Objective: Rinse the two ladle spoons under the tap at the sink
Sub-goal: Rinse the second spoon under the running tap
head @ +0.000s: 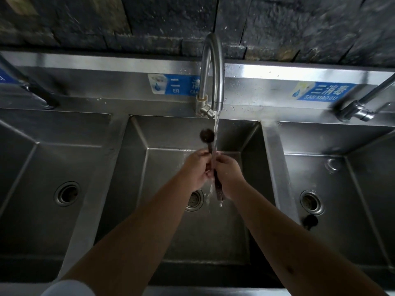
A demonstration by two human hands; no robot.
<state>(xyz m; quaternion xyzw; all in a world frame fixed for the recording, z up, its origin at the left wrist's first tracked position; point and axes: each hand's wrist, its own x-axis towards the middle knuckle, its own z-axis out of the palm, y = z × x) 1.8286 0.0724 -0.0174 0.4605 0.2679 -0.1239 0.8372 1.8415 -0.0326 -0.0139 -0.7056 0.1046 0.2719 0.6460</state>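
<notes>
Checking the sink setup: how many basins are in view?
3 stainless steel basins: left basin, middle basin under the running tap, right basin. More may lie beyond the frame.

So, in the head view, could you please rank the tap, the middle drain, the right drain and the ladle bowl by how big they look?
1. tap, by far the largest.
2. right drain and middle drain: alike, and the middle one is partly hidden by an arm, so no ranking.
3. ladle bowl, smallest.

Two bare forearms reach forward and converge, wrists angled inward. The left hand [197, 167] and right hand [229, 176] meet knuckle to knuckle, fingers curled closed around a dark, slim ladle spoon [210, 150].
</notes>
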